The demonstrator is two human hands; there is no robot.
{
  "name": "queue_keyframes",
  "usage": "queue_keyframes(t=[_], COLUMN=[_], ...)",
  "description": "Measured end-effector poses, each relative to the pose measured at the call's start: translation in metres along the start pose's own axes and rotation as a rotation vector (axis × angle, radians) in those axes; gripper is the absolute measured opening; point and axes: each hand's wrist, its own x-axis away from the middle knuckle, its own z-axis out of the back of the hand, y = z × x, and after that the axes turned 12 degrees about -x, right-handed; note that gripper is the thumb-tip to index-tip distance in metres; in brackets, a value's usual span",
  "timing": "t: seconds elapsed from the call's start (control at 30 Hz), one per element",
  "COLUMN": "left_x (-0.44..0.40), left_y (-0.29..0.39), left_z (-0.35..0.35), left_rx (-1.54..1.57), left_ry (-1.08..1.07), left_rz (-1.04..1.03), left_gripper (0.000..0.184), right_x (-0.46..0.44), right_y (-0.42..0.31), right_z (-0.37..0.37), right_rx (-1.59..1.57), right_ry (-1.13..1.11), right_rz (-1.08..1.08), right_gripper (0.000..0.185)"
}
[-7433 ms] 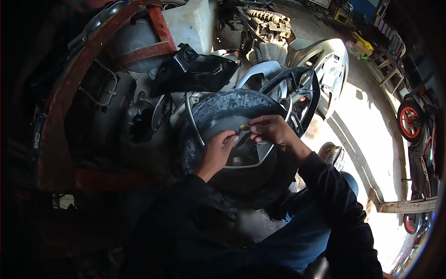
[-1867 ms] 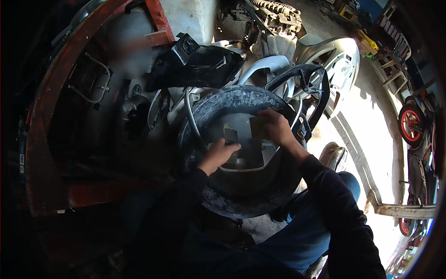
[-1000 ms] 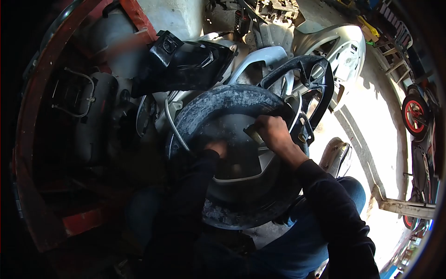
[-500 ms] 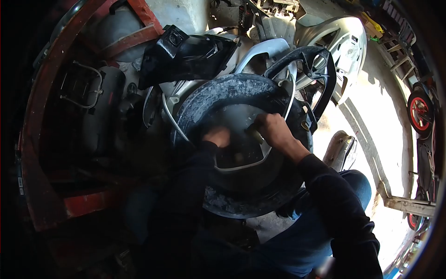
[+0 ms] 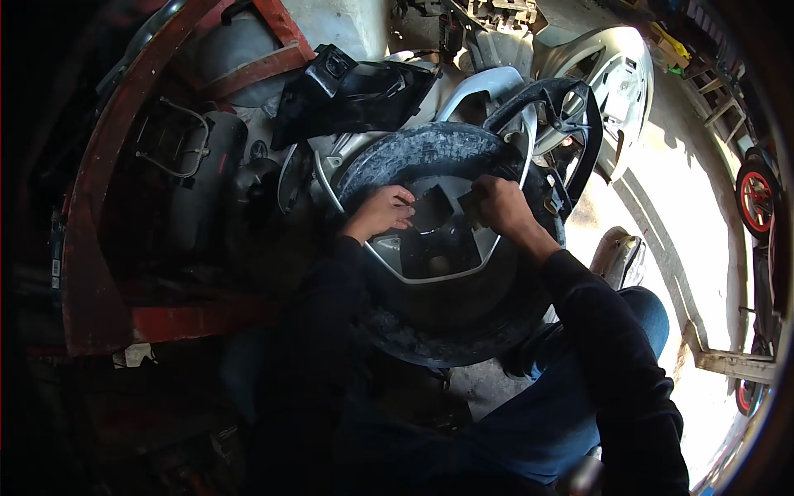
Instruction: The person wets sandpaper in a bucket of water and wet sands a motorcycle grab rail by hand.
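My left hand (image 5: 382,211) is at the left inside of a large black basin-like round object (image 5: 422,147), its fingers curled together. Beside its fingertips lies a dark square shape (image 5: 434,210); whether they grip it is unclear. Opposite, my right hand (image 5: 501,205) pinches a small dark olive piece (image 5: 471,207), mostly hidden by the fingers. A light grey, curved frame-like part (image 5: 422,279) lies across the round object below both hands. The inside of the round object is dark and partly in shadow.
Black plastic parts (image 5: 356,97) lie behind to the left, near a red metal frame (image 5: 99,198). A black bracket-like part (image 5: 589,132) and a silver panel (image 5: 624,83) stand behind to the right. A motorcycle wheel with a red rim (image 5: 757,198) is at the far right.
My left hand has moved up and left from the shaded interior, and its fingers now show. My right hand remains closed near the right side. The view has shifted slightly.
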Motion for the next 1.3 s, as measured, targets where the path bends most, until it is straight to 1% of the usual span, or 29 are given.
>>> queue_keyframes(t=[0.1, 0.17, 0.2, 0.27, 0.3, 0.37, 0.5, 0.57, 0.6, 0.63, 0.67, 0.7, 0.73, 0.77, 0.8, 0.83, 0.9, 0.93, 0.97, 1.03, 1.1, 1.17, 1.2, 1.23, 1.27, 1.3], left_x=[0.003, -0.005, 0.001, 0.021, 0.022, 0.021, 0.025, 0.023, 0.021, 0.019, 0.016, 0.015, 0.013, 0.01, 0.007, 0.005, 0.0, 0.005, 0.01, 0.015, 0.027, 0.041, 0.037, 0.041, 0.045, 0.047], left_y=[-0.01, -0.027, -0.02, 0.0, -0.003, -0.008, -0.012, -0.013, -0.015, -0.016, -0.018, -0.017, -0.017, -0.016, -0.017, -0.017, -0.02, -0.013, -0.006, -0.001, 0.001, -0.01, -0.034, -0.037, -0.04, -0.042], left_z=[-0.002, -0.005, -0.006, -0.01, -0.011, -0.012, -0.017, -0.021, -0.023, -0.024, -0.026, -0.027, -0.028, -0.028, -0.03, -0.034, -0.044, -0.043, -0.047, -0.06, -0.092, -0.128, -0.143, -0.145, -0.145, -0.143], left_rx=[-0.006, -0.193, -0.191, -0.626, -0.627, -0.716, -0.762, -0.75, -0.749, -0.746, -0.744, -0.742, -0.703, -0.664, -0.57, -0.566, -0.819, -0.764, -0.755, -0.624, -0.644, -1.011, -1.037, -1.035, -1.043, -1.049], left_ry=[0.047, 0.231, 0.232, 0.611, 0.611, 0.722, 0.755, 0.82, 0.817, 0.81, 0.802, 0.798, 0.78, 0.761, 0.705, 0.701, 0.816, 0.601, 0.598, 0.127, -0.121, -0.172, -0.062, -0.056, 0.027, 0.108], left_rz=[-0.044, -0.158, -0.158, -0.503, -0.505, -0.641, -0.679, -0.701, -0.702, -0.66, -0.618, -0.618, -0.54, -0.463, -0.407, -0.405, -0.317, -0.151, -0.153, -0.11, -0.139, -0.224, -0.275, -0.272, -0.276, -0.279], left_gripper=[0.033, 0.032, 0.032, 0.026, 0.026, 0.03, 0.031, 0.032, 0.032, 0.035, 0.037, 0.037, 0.042, 0.048, 0.058, 0.058, 0.065, 0.061, 0.061, 0.057, 0.051, 0.045, 0.04, 0.04, 0.039, 0.038], right_x=[-0.002, -0.001, 0.0, 0.002, 0.002, 0.003, 0.001, 0.002, 0.002, 0.002, 0.0, -0.001, 0.0, 0.0, 0.002, 0.002, 0.0, 0.001, 0.006, 0.022, 0.045, 0.062, 0.068, 0.072, 0.076, 0.08], right_y=[0.014, 0.002, -0.002, -0.003, -0.004, -0.005, -0.005, -0.005, -0.004, -0.003, -0.002, 0.0, 0.002, 0.003, 0.005, 0.008, 0.017, 0.03, 0.042, 0.054, 0.064, 0.079, 0.093, 0.107, 0.125, 0.143], right_z=[-0.008, -0.005, -0.004, -0.004, -0.004, -0.004, -0.007, -0.007, -0.007, -0.007, -0.007, -0.008, -0.01, -0.013, -0.015, -0.014, -0.006, -0.006, -0.007, -0.006, -0.004, -0.008, -0.015, -0.023, -0.032, -0.041], right_rx=[0.003, 0.012, 0.021, 0.029, 0.037, 0.055, 0.062, 0.052, 0.042, 0.043, 0.039, 0.035, 0.035, -0.248, -0.53, -0.527, -0.088, 0.075, 0.083, 0.423, 0.401, 0.377, 0.373, 0.369, 0.371, 0.418], right_ry=[-0.02, -0.038, -0.056, -0.043, -0.029, -0.034, -0.078, -0.063, -0.05, -0.049, -0.064, -0.08, -0.08, -0.012, 0.058, 0.056, -0.072, -0.161, -0.163, -0.503, -0.533, -0.562, -0.579, -0.595, -0.597, -0.549], right_rz=[0.016, -0.003, -0.022, -0.004, 0.012, 0.004, -0.048, -0.048, -0.046, -0.049, -0.048, -0.049, -0.054, -0.062, -0.071, -0.076, -0.127, -0.115, -0.119, -0.224, -0.203, -0.173, -0.157, -0.139, -0.134, -0.099], right_gripper=[0.022, 0.023, 0.023, 0.023, 0.022, 0.022, 0.022, 0.022, 0.023, 0.023, 0.028, 0.032, 0.032, 0.04, 0.047, 0.047, 0.045, 0.043, 0.043, 0.027, 0.024, 0.023, 0.024, 0.025, 0.025, 0.034])
